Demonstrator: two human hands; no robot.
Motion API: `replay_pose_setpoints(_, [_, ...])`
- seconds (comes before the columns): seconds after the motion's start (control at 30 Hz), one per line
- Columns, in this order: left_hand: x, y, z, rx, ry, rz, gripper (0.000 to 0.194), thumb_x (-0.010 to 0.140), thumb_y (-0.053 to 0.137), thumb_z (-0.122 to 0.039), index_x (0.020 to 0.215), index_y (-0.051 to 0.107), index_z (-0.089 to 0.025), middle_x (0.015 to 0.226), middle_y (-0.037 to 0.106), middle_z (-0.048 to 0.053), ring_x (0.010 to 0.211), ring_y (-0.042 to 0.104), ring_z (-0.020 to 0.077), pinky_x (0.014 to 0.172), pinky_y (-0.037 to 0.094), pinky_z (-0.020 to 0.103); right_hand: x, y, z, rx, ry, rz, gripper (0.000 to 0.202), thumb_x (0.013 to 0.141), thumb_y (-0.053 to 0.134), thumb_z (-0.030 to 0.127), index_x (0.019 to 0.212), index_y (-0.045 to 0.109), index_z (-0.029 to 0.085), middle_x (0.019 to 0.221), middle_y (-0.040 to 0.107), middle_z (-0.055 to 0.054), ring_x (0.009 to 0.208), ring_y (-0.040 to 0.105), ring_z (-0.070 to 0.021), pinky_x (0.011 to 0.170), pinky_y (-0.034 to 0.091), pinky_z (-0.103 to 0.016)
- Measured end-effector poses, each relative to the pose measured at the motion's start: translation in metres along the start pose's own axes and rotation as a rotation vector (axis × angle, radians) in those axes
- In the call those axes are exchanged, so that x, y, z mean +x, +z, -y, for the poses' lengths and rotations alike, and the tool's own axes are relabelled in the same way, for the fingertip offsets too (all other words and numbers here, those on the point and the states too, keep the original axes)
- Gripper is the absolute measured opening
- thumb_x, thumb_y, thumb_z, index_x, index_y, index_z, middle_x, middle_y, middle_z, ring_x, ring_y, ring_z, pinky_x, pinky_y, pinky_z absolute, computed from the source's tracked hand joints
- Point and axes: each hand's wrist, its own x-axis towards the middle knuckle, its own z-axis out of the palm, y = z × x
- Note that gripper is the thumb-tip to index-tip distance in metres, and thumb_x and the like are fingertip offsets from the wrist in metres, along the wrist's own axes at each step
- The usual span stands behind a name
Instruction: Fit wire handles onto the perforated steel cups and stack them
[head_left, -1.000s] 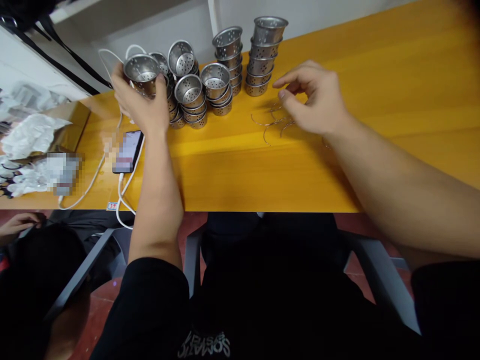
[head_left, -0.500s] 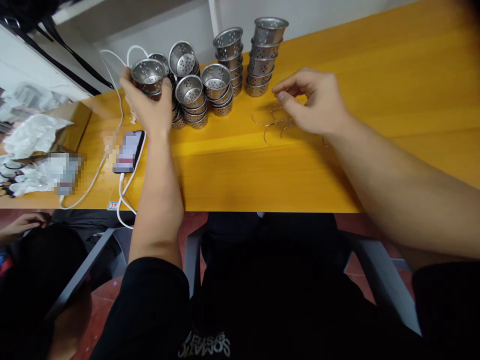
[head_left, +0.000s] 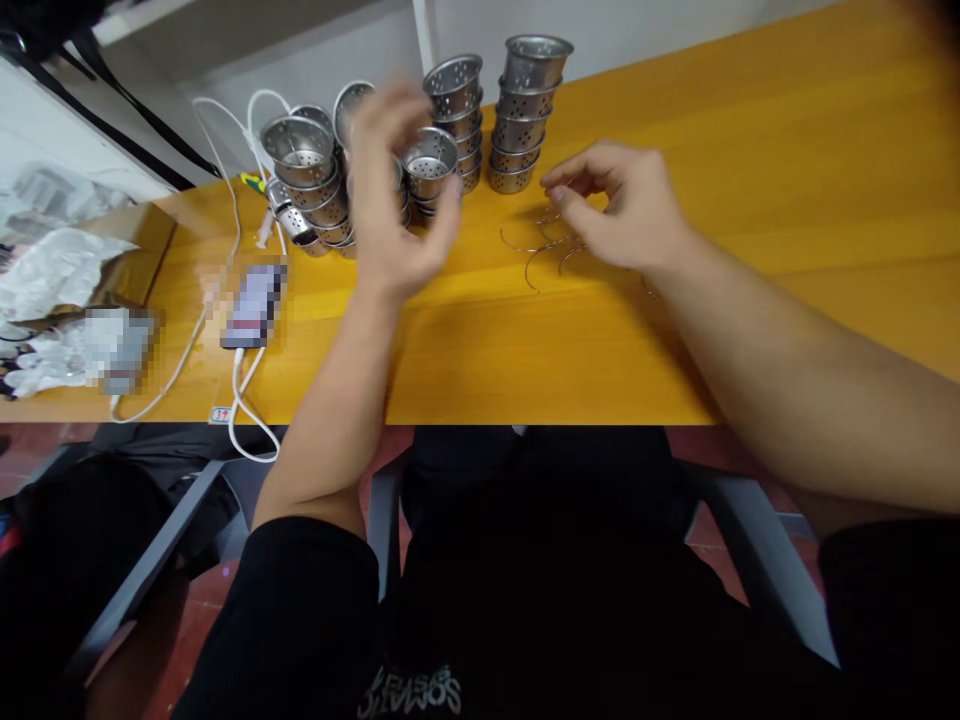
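My left hand (head_left: 397, 215) is raised over the front of the stacked perforated metal cups, blurred, its thumb apart from the fingers and nothing seen in it. Just right of its thumb stands a short cup stack (head_left: 429, 165); to its left rises a taller stack (head_left: 300, 160). My right hand (head_left: 619, 200) hovers low over the table with thumb and forefinger drawn together. Whatever sits between those fingertips is too small to make out. Thin curved metal wires (head_left: 551, 245) lie under and beside this hand, partly hidden by it.
Two tall cup stacks, one of them at the back (head_left: 525, 110), stand near the wall. A phone (head_left: 255, 305) with a white cable lies left on the wooden table (head_left: 540, 360). Plastic bags (head_left: 67, 265) and a cardboard box (head_left: 154, 245) are at far left.
My left hand has let go of the left cup stack and moved right, across the front of the other stacks. My right hand has stayed almost in place.
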Motion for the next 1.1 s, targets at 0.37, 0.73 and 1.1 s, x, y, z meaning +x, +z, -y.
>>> replay_pose_setpoints(0.37, [-0.044,0.065,0.023,-0.553,-0.62,0.533,0.014,0.089,0.084,-0.023,0.096,0.073,-0.021,0.075,0.063,-0.003,0.062,0.049,0.0071,0.059,0.04,0.024,0.005,0.012,-0.042,0.017,0.133,-0.105,0.063,0.097,0.083,0.054,0.147,0.054,0.03,0.132,0.07,-0.012,0.091,0.072,-0.0229,0.079,0.064,-0.042])
replay_pose_setpoints(0.73, [-0.046,0.063,0.026,-0.605,-0.688,0.577,0.011,0.092,0.08,-0.012,0.098,0.072,-0.017,0.075,0.062,-0.003,0.066,0.054,0.006,0.063,0.041,0.022,0.088,0.009,-0.055,-0.041,0.349,-0.13,0.107,0.093,0.093,0.021,0.169,0.019,0.017,0.173,0.038,-0.023,0.143,0.057,-0.0238,0.117,0.056,-0.049])
replay_pose_setpoints(1.1, [-0.043,0.062,0.024,-0.611,-0.718,0.586,0.012,0.094,0.076,-0.005,0.099,0.071,-0.015,0.08,0.065,-0.002,0.068,0.054,0.0047,0.065,0.042,0.022,0.126,0.031,-0.027,-0.131,0.4,-0.061,0.057,0.091,0.089,0.0,0.136,0.055,0.005,0.134,0.074,-0.012,0.102,0.066,-0.0099,0.102,0.06,-0.031])
